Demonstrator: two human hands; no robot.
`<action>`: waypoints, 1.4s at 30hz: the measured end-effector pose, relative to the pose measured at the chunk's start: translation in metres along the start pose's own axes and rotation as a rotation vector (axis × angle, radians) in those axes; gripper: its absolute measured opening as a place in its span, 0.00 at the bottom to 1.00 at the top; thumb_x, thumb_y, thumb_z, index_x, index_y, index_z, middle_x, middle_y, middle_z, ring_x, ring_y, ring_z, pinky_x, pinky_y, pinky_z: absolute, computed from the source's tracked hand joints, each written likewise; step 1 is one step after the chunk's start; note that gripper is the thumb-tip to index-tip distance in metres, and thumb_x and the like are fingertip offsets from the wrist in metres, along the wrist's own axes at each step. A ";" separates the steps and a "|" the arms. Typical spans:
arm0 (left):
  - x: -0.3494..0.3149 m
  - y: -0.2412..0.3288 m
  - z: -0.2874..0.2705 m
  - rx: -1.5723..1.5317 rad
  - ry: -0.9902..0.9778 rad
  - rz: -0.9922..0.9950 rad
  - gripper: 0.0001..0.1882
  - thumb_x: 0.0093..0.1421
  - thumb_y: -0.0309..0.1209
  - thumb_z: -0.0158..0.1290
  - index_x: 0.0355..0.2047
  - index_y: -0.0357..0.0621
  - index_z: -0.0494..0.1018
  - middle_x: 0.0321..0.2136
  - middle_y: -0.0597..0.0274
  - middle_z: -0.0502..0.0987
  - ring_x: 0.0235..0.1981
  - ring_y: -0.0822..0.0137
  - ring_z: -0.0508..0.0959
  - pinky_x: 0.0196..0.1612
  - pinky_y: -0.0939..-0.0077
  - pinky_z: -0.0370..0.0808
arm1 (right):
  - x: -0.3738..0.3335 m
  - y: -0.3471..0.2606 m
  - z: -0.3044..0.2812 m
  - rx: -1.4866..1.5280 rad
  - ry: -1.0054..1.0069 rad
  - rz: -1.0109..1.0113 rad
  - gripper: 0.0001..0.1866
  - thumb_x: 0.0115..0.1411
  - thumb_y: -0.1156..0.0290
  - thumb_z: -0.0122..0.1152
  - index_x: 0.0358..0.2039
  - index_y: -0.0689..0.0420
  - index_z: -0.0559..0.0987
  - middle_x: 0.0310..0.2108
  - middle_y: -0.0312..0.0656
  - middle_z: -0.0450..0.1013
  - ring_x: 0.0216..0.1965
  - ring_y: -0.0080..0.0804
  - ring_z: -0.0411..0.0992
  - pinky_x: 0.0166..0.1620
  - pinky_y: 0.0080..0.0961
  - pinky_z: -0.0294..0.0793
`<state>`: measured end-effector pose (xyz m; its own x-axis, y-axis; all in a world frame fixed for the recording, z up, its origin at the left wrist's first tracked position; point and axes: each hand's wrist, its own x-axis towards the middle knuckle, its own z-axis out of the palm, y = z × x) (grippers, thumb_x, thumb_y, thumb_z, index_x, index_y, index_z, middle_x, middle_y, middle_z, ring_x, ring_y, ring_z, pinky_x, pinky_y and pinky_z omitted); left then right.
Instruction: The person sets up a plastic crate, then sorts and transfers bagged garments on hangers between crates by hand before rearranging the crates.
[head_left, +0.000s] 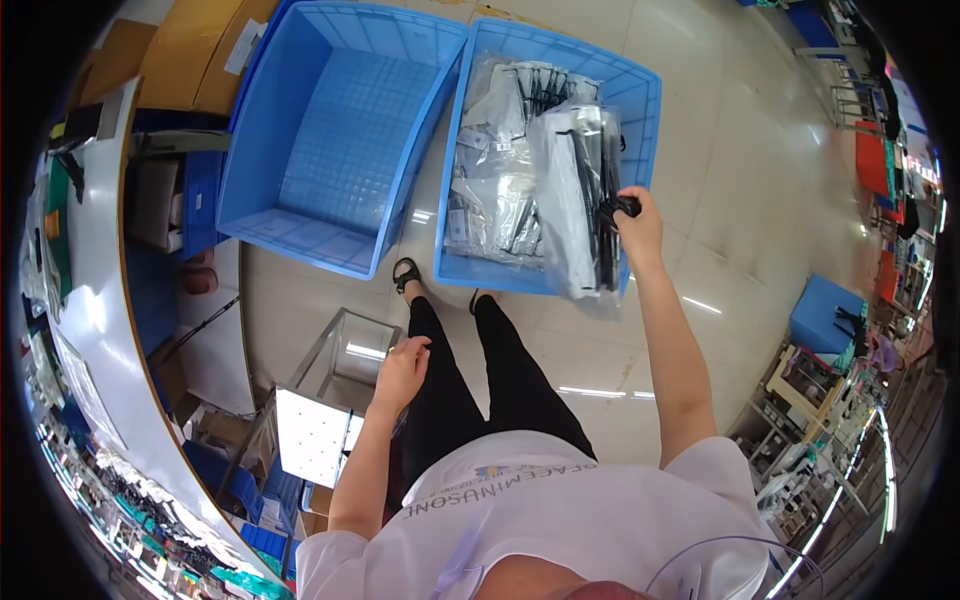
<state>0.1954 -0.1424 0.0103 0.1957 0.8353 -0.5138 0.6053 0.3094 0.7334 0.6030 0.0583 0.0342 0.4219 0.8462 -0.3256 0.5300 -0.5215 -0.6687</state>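
Note:
My right hand (640,228) grips the black end of a clear plastic bag of long black and white pieces (582,195). That bag hangs over the right part of a blue crate (650,120), and its lower end reaches past the crate's near rim. Inside the crate lie several more clear bags (497,180) with white and black contents; their exact kind cannot be made out. Over my left thigh, my left hand (402,370) is loosely closed with nothing visible in it.
A second blue crate (345,120), with its bare grid floor showing, stands left of the filled one. Cardboard boxes (200,50) are beyond it at the far left. Along the left runs a white-topped bench (100,290). A metal-framed stool (360,345) stands by my left leg.

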 end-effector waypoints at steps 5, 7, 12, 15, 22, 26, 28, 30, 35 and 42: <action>0.020 -0.001 0.015 -0.002 -0.046 -0.030 0.09 0.61 0.25 0.54 0.43 0.42 0.75 0.31 0.52 0.78 0.33 0.52 0.80 0.38 0.61 0.77 | 0.001 0.032 0.014 0.340 -0.141 0.243 0.14 0.52 0.82 0.56 0.40 0.56 0.77 0.37 0.36 0.73 0.35 0.23 0.72 0.33 0.22 0.75; 0.023 -0.007 0.026 0.033 -0.065 -0.044 0.09 0.61 0.25 0.54 0.43 0.42 0.75 0.31 0.53 0.78 0.34 0.52 0.80 0.38 0.61 0.77 | 0.011 0.064 0.024 0.291 -0.169 0.236 0.15 0.53 0.81 0.57 0.42 0.56 0.78 0.37 0.37 0.73 0.35 0.24 0.73 0.35 0.24 0.76; 0.036 -0.019 0.062 0.078 -0.194 -0.101 0.09 0.62 0.27 0.54 0.43 0.43 0.75 0.32 0.55 0.78 0.35 0.53 0.81 0.39 0.62 0.77 | 0.064 0.194 0.051 -0.467 0.029 0.087 0.47 0.47 0.47 0.75 0.66 0.46 0.67 0.62 0.64 0.56 0.61 0.58 0.60 0.64 0.45 0.60; 0.039 -0.024 0.083 0.081 -0.260 -0.138 0.10 0.62 0.28 0.53 0.44 0.44 0.75 0.32 0.55 0.78 0.35 0.54 0.80 0.40 0.61 0.77 | 0.080 0.265 0.071 -0.456 -0.064 0.180 0.55 0.44 0.40 0.74 0.70 0.44 0.61 0.68 0.72 0.40 0.68 0.68 0.46 0.68 0.48 0.52; 0.040 -0.032 0.099 0.138 -0.292 -0.233 0.10 0.63 0.28 0.52 0.45 0.41 0.75 0.34 0.52 0.79 0.35 0.56 0.81 0.40 0.67 0.78 | 0.041 0.311 0.163 -0.468 -0.254 -0.007 0.41 0.48 0.56 0.75 0.62 0.53 0.70 0.64 0.67 0.56 0.63 0.63 0.59 0.64 0.45 0.62; 0.038 -0.043 0.105 0.121 -0.245 -0.277 0.11 0.64 0.28 0.52 0.46 0.41 0.75 0.34 0.53 0.79 0.34 0.57 0.81 0.39 0.67 0.78 | 0.014 0.296 0.192 -0.505 -0.435 -0.033 0.33 0.51 0.61 0.72 0.57 0.56 0.74 0.62 0.66 0.60 0.61 0.62 0.63 0.63 0.42 0.65; 0.034 -0.050 0.106 0.070 -0.222 -0.325 0.12 0.64 0.28 0.53 0.46 0.41 0.75 0.34 0.53 0.80 0.35 0.58 0.82 0.40 0.68 0.78 | -0.001 0.285 0.196 -0.481 -0.453 -0.075 0.28 0.53 0.63 0.70 0.54 0.57 0.75 0.59 0.63 0.64 0.59 0.60 0.65 0.61 0.42 0.67; 0.036 -0.059 0.107 0.002 -0.192 -0.370 0.12 0.63 0.29 0.53 0.46 0.42 0.75 0.33 0.54 0.80 0.36 0.57 0.82 0.41 0.66 0.78 | -0.016 0.283 0.190 -0.297 -0.513 -0.056 0.24 0.55 0.65 0.68 0.51 0.58 0.76 0.53 0.59 0.68 0.55 0.57 0.68 0.57 0.43 0.69; 0.026 -0.150 0.086 -0.104 -0.010 -0.570 0.13 0.65 0.30 0.51 0.49 0.41 0.74 0.34 0.57 0.81 0.34 0.69 0.81 0.40 0.72 0.78 | -0.085 0.270 0.184 -0.270 -0.572 -0.018 0.18 0.56 0.68 0.66 0.46 0.60 0.78 0.45 0.54 0.73 0.48 0.53 0.73 0.51 0.41 0.73; 0.015 -0.254 0.051 -0.381 0.208 -0.773 0.14 0.63 0.29 0.51 0.48 0.41 0.75 0.29 0.57 0.81 0.30 0.70 0.81 0.36 0.74 0.77 | -0.115 0.261 0.198 -0.278 -0.808 0.177 0.15 0.62 0.65 0.61 0.47 0.58 0.79 0.41 0.48 0.77 0.39 0.38 0.77 0.45 0.32 0.77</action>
<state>0.0837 -0.2313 -0.2066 -0.3282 0.3840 -0.8630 0.2045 0.9209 0.3320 0.5469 -0.1540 -0.2357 -0.0804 0.5136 -0.8543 0.7106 -0.5714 -0.4104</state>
